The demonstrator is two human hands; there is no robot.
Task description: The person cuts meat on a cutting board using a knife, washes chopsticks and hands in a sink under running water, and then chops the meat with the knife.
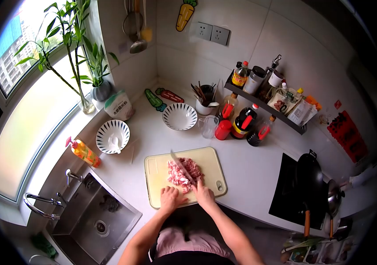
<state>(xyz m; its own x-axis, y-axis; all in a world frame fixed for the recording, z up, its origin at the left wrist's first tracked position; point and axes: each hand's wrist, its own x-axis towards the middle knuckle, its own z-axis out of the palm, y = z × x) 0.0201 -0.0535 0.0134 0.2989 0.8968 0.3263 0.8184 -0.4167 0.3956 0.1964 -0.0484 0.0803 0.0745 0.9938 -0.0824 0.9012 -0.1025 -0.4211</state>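
Note:
My right hand (203, 194) grips the handle of a kitchen knife (182, 167), whose blade lies across a heap of chopped pink meat (191, 167). The meat sits in the middle of a cream cutting board (155, 165). At the board's near edge, my left hand (170, 198) rests with its fingers on the board, just beside the meat, holding nothing that I can see. Beyond the board stand a striped bowl (179, 115) and, to its left, a second striped bowl (104, 137) with a white spoon (115, 143) in it.
A steel sink (120, 225) with a faucet (43, 201) is at the lower left, beside an orange pump bottle (85, 152). Sauce bottles (244, 121) and a glass jug (208, 127) stand below a wall shelf (268, 106). On the right is a stove with a wok (308, 181).

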